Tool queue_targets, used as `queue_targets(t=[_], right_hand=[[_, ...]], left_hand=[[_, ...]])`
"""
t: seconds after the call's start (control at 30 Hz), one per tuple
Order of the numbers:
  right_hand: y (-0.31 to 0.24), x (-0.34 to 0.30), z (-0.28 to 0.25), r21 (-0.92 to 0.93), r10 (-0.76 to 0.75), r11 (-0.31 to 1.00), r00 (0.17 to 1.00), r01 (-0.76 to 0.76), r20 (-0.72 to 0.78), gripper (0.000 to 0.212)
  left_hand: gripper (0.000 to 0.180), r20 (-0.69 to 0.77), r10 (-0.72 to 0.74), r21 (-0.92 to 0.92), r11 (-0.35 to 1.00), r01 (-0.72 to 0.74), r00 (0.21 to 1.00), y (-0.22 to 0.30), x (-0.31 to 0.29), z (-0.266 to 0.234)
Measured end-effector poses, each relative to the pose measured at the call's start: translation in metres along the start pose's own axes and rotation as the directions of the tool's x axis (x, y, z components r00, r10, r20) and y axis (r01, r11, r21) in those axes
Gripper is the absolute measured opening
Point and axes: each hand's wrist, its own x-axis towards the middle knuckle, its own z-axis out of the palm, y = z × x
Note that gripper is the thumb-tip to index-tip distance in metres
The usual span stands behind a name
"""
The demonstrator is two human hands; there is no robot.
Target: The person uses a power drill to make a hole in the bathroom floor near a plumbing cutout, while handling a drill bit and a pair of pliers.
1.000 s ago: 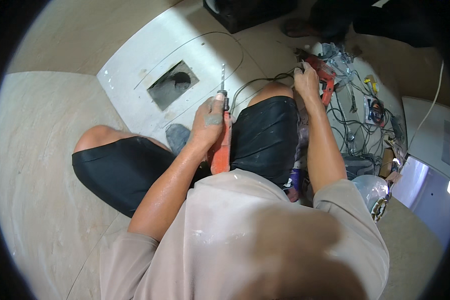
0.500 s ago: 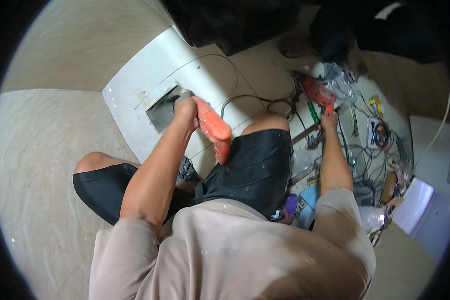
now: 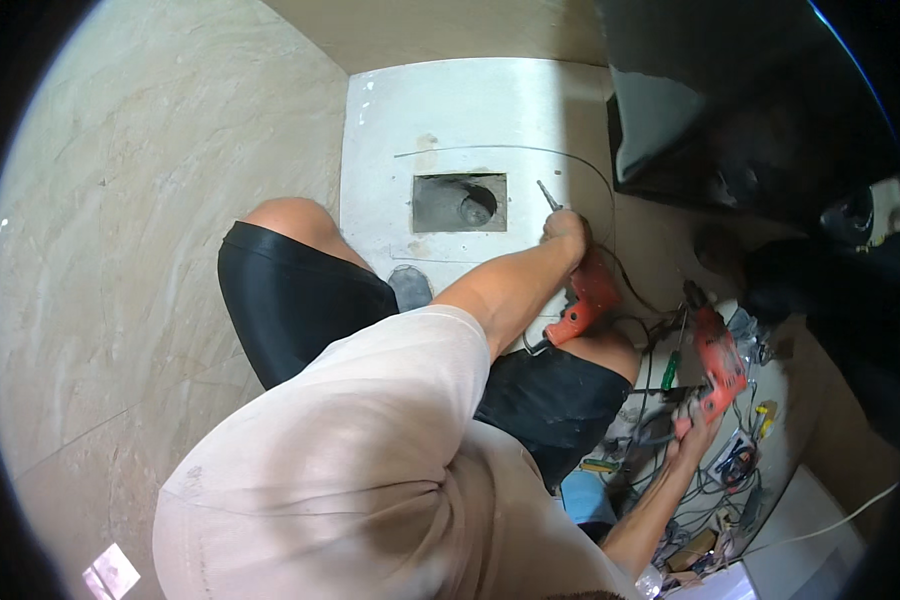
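My left hand point(image 3: 567, 235) is closed round the front of a red power drill point(image 3: 596, 285), whose thin bit point(image 3: 547, 194) points away from me over the pale floor. A cord comes from that drill's handle end, close to my knee. Left of the bit, a rectangular hole point(image 3: 435, 205) is cut in the white tile, with a rough grey round opening point(image 3: 478, 206) inside. Over on the right, my right hand point(image 3: 692, 425) grips the handle of a second red drill point(image 3: 720, 352), its dark chuck facing away from me.
Beside the second drill lies a green-handled screwdriver point(image 3: 671, 370). Tangled cables point(image 3: 705, 490) and small tools cover the floor at the lower right. A glossy black cabinet point(image 3: 750, 130) stands at the far right, near a person's dark-clothed leg point(image 3: 840, 320). A thin wire point(image 3: 500, 149) curves past the hole.
My view has swung left. The left-hand drill has gone from the hole's edge to the hole's right side, and its bit now shows. My right hand stays on the second drill.
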Motion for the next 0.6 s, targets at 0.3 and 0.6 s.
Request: queue_targets(t=[0.3,0.6], right_hand=[[-0.082,-0.134,0.133,-0.087,-0.086,0.991,0.974,0.106,0.212,0.057],[-0.053,-0.106,0.340,-0.214,-0.233,0.895,0.820,0.391,0.523,0.049]], left_hand=[[0.053,-0.114,-0.159,-0.406,0.908,0.100,0.981,-0.043,-0.042,-0.089],[0.081,0.255,0.143,-0.834,0.533,0.142,0.956,0.044,-0.096,-0.160]])
